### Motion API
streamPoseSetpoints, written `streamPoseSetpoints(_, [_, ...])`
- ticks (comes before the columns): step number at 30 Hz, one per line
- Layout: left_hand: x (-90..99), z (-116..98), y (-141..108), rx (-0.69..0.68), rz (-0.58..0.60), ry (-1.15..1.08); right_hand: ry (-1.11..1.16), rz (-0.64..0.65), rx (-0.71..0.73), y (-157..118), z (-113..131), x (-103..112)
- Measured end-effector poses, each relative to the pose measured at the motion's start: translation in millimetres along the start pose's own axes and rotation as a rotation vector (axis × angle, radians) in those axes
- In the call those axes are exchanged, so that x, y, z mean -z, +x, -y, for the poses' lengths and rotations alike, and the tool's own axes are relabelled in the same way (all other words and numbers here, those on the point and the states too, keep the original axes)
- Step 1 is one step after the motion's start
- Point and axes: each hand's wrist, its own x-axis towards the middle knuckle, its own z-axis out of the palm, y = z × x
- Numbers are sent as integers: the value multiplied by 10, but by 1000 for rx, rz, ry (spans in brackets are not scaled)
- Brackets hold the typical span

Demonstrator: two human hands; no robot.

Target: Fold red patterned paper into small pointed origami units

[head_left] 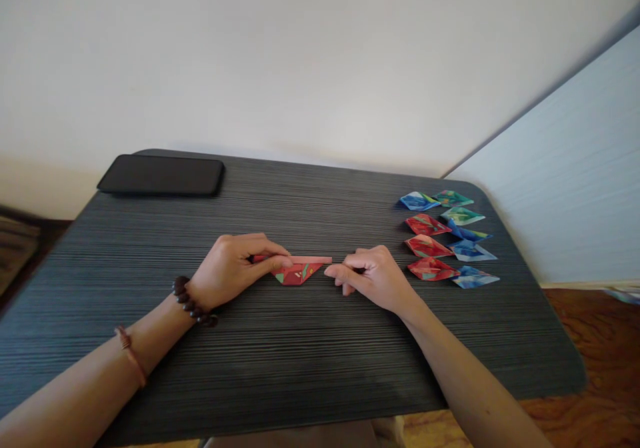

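Observation:
A folded piece of red patterned paper lies low over the middle of the table, with a pale pink strip folded along its far edge. My left hand pinches its left end between thumb and fingers, hiding part of that end. Just off the paper's right tip, my right hand is closed, its fingers curled and thumb pointing left. Nothing shows in its fingers, and a small gap seems to separate it from the paper. Dark beads and a thin cord circle my left wrist.
Several folded paper pieces stand in two columns at the right: red ones, blue ones and green ones. A black phone lies at the far left of the dark table. A white wall rises behind.

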Motion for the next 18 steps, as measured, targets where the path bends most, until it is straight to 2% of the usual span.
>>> streamPoseSetpoints(6, [-10, -15, 3, 13, 40, -77, -81, -62, 19, -3, 43, -17])
streamPoseSetpoints(12, [-36, -27, -16, 71, 91, -122, 8, -132, 12, -10, 48, -64])
streamPoseSetpoints(15, [-44, -8, -19, 85, 127, -122, 45, -143, 74, -4, 36, -64])
streamPoseSetpoints(18, [-51, -3, -19, 69, 115, -117, 48, -129, 156, 4, 33, -60])
